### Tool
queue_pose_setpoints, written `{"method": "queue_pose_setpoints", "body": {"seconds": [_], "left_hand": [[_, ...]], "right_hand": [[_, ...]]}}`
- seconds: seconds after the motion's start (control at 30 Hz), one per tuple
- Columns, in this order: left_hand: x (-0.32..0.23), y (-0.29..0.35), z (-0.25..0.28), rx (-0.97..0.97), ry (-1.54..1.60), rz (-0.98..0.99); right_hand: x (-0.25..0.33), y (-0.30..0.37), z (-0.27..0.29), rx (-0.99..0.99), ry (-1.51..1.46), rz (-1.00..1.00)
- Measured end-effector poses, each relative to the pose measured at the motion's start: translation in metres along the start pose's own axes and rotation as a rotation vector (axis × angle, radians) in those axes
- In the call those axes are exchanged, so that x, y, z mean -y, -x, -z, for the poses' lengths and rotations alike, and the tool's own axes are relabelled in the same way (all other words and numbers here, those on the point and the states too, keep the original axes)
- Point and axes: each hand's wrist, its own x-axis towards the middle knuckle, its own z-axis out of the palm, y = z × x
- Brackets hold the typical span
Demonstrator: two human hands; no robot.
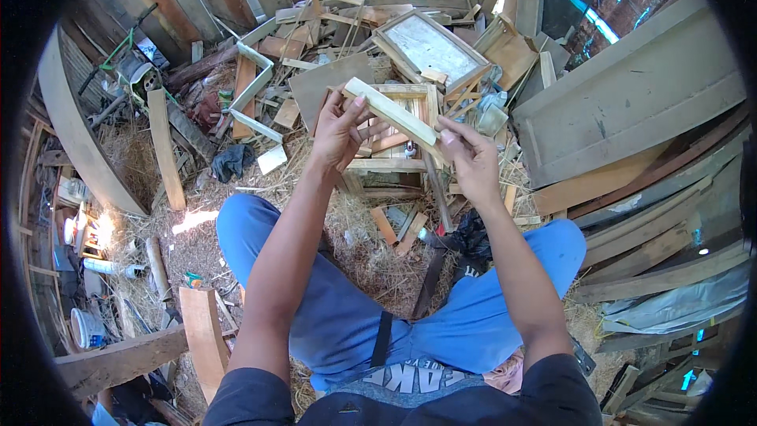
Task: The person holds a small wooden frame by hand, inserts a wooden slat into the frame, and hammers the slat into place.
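white lettering [426, 376] spotted on grey cloth [394, 392], wood strip [396, 114] gripped near its ends by outstretched left hand [337, 128] + right hand [475, 162]

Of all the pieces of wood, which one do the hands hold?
The pale, straight strip, slanting in front of the wooden frame. The left hand grips its left end, the right hand its right end; no other piece is held.

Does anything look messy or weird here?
Yes. Beyond the pale wood strip held in the left hand and right hand, loose wood scraps lie jumbled, pointing every way, with a framed panel askew among them. The scraps look dropped rather than stacked.
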Motion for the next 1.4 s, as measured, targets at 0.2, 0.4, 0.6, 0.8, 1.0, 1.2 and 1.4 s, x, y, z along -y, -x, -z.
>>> {"method": "queue_pose_setpoints", "body": {"seconds": [0.2,0.4,0.6,0.8,1.0,1.2,1.4], "left_hand": [[0.002,0.000,-0.005,-0.024,-0.032,0.001],[0.002,0.002,-0.012,-0.018,-0.058,-0.042],[0.004,0.000,-0.007,-0.004,-0.074,-0.022],[0.005,0.000,-0.008,-0.024,-0.030,-0.020],[0.000,0.002,-0.012,-0.018,-0.086,-0.042],[0.001,0.003,-0.011,-0.015,-0.021,-0.027],[0.003,0.001,-0.007,0.008,-0.027,-0.032]], "right_hand": [[-0.002,0.002,-0.002,0.073,0.179,0.132],[-0.016,0.000,0.001,0.060,0.174,0.122],[-0.014,-0.001,0.001,0.012,0.083,0.019],[-0.022,-0.005,0.006,0.041,0.119,0.038],[-0.021,-0.004,0.005,0.018,0.077,0.002],[-0.023,-0.004,0.005,0.011,0.066,-0.020],[-0.025,-0.005,0.008,0.047,0.083,0.029]]}}
